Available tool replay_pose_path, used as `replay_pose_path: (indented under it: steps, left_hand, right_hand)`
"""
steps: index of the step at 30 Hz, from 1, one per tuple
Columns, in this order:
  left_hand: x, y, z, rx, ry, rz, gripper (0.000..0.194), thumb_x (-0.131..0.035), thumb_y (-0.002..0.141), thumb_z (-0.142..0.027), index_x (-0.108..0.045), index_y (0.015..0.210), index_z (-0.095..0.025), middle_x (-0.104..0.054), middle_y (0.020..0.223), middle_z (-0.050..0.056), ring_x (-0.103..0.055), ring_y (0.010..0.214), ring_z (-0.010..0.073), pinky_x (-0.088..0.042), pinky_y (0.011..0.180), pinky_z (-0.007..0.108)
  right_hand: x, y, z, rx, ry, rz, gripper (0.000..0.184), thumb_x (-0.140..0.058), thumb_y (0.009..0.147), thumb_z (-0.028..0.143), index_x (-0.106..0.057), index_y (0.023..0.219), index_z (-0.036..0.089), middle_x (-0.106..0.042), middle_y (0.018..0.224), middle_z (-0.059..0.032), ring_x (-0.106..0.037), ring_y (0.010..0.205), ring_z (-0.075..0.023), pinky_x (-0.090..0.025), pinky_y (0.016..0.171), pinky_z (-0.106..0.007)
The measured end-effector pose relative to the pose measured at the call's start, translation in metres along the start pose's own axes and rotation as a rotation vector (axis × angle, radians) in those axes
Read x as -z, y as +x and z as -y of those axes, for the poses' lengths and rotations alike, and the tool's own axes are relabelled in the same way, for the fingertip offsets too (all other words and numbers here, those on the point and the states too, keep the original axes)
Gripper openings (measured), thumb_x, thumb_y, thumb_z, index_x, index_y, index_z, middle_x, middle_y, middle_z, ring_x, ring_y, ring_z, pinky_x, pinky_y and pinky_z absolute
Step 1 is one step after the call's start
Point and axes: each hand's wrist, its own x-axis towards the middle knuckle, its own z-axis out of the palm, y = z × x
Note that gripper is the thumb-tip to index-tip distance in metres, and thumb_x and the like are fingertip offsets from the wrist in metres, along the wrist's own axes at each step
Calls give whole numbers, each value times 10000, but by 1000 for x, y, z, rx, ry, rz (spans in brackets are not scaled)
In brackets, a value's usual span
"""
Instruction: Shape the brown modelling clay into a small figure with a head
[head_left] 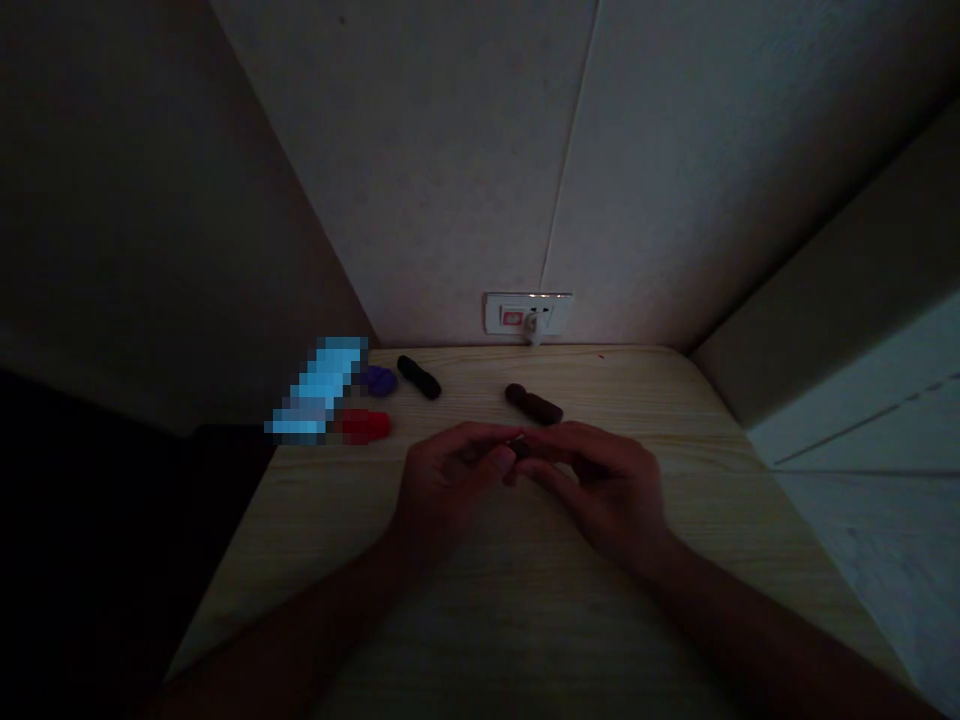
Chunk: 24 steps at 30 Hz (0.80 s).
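Over the middle of the wooden table, my left hand (454, 475) and my right hand (607, 485) meet at the fingertips. Between them they pinch a small dark brown lump (516, 449) that looks like modelling clay; fingers and dim light hide most of it. Just behind the hands lies a dark brown clay piece (536, 404), a short roll with a rounder ball at its left end. Further left is a black clay piece (418, 377), narrowed in the middle. A purple lump (379, 380) and a red block-like piece (367, 426) rest near the left edge.
The light wooden tabletop (720, 520) runs back to a pale wall. A bright, pixelated oblong (319, 390) sits at its left edge. A socket plate (491, 312) with a white plug (533, 325) is low on the wall. Pale panelling stands at the right.
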Motion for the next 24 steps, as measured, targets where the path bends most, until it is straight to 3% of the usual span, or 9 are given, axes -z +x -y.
replay_pose_path:
  steps: [8, 17, 24]
  left_hand:
    - [2, 0, -3, 12, 10, 37, 70, -754, 864, -226, -805, 881, -183, -806, 750, 35, -727, 629, 150, -630, 638, 266]
    - [2, 0, 2, 2, -32, -3, 154, -793, 831, -209, -802, 982, -184, -829, 856, 50, -764, 693, 163, -657, 666, 277]
    - [3, 2, 0, 7, 19, -19, 77, -816, 817, -189, -809, 894, -195, -828, 839, 41, -785, 731, 171, -666, 703, 273]
  right_hand:
    - [0, 2, 4, 30, -34, 21, 253, -862, 846, 183, -860, 1037, 349, -848, 899, -8, -789, 774, -196, -655, 719, -317]
    - [-2, 4, 4, -133, 126, -21, 191, -878, 817, 196, -870, 945, 337, -855, 901, -8, -800, 838, -195, -669, 794, -325]
    - [-2, 6, -4, -291, 265, -11, 202, -926, 750, 246, -873, 921, 338, -853, 937, -11, -810, 882, -194, -690, 787, -300]
